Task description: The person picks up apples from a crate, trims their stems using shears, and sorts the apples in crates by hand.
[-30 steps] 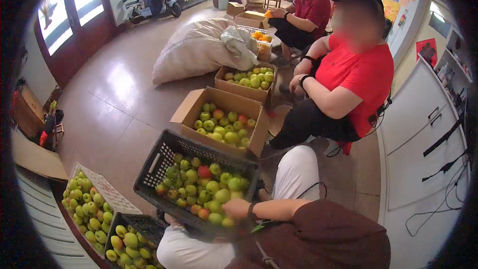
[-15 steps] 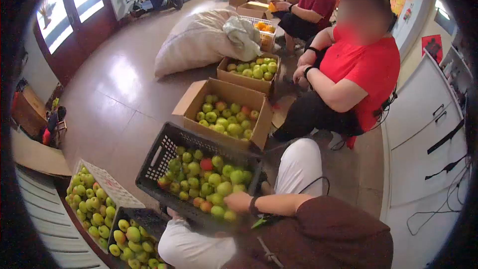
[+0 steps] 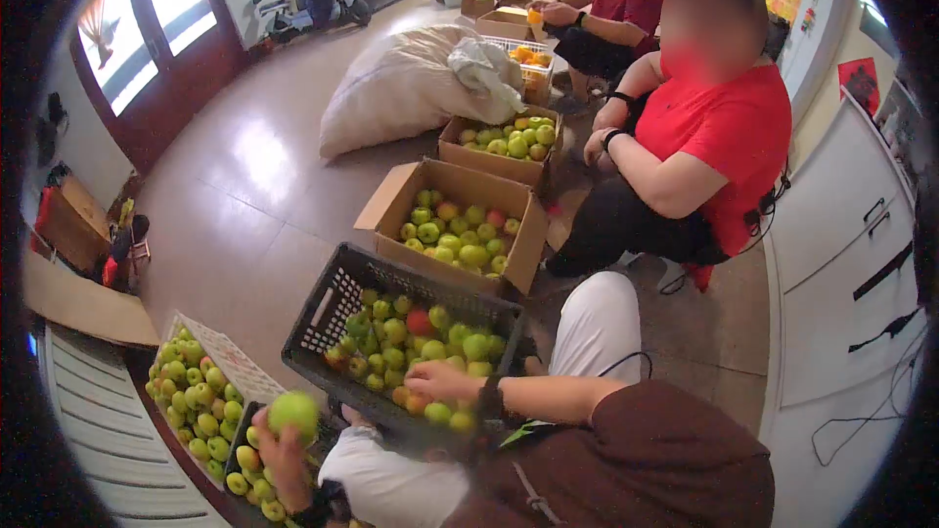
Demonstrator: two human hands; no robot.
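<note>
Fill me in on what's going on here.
Someone in a brown top is handling apples with both hands. The left hand holds a green apple by the dark crate at lower left; the right hand is among the fruit in the larger black crate. A person in bright red sits beside the cardboard boxes of apples, and another person farther back holds something orange.

The floor (image 3: 245,220) here is smooth and glossy, with thin seam lines. Beyond the right hand (image 3: 443,380), an open cardboard box (image 3: 479,191) stands on it; farther from that hand sit a second cardboard box (image 3: 489,165) and a bulging pale sack (image 3: 391,88).
</note>
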